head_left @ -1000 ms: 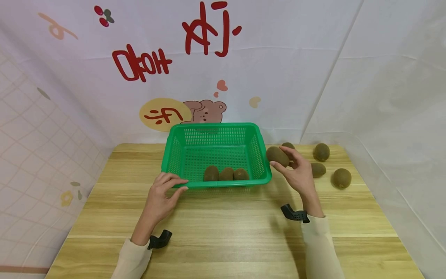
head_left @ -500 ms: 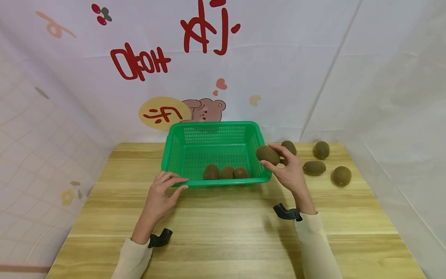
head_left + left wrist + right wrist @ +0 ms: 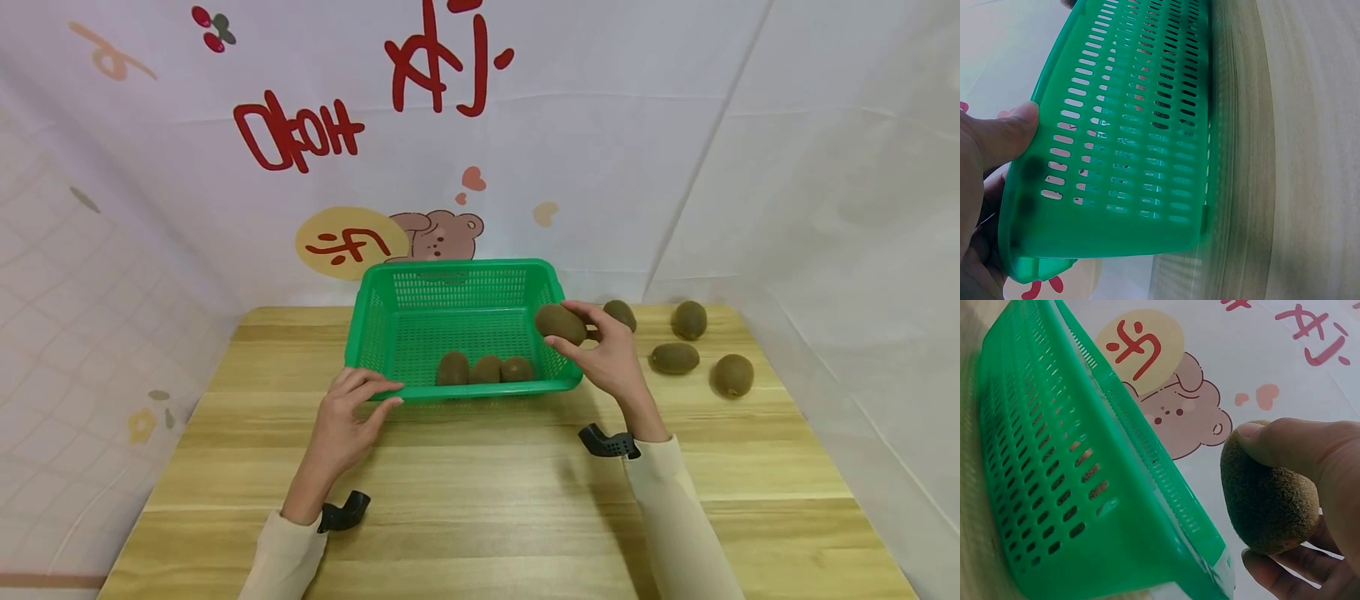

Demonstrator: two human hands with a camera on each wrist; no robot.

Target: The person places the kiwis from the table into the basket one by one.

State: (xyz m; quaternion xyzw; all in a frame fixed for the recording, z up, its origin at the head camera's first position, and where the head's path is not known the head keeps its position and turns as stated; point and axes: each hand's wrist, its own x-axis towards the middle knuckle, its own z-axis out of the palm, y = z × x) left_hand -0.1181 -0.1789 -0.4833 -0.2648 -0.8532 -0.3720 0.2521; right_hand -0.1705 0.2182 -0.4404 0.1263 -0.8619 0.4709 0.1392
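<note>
A green plastic basket stands on the table near the back wall, with three brown kiwis lined up inside along its front wall. My left hand pinches the front left corner of the rim; in the left wrist view the thumb lies on the outside of that rim. My right hand grips another kiwi between thumb and fingers. That kiwi is held up over the basket's right rim, and in the right wrist view the held kiwi is apart from the basket.
To the right of the basket several loose kiwis lie on the wooden table. A white printed cloth hangs close behind the basket and along both sides of the table.
My right hand has carried its kiwi leftward from beside the basket to over its right rim, uncovering loose kiwis behind it. The left hand has stayed on the rim.
</note>
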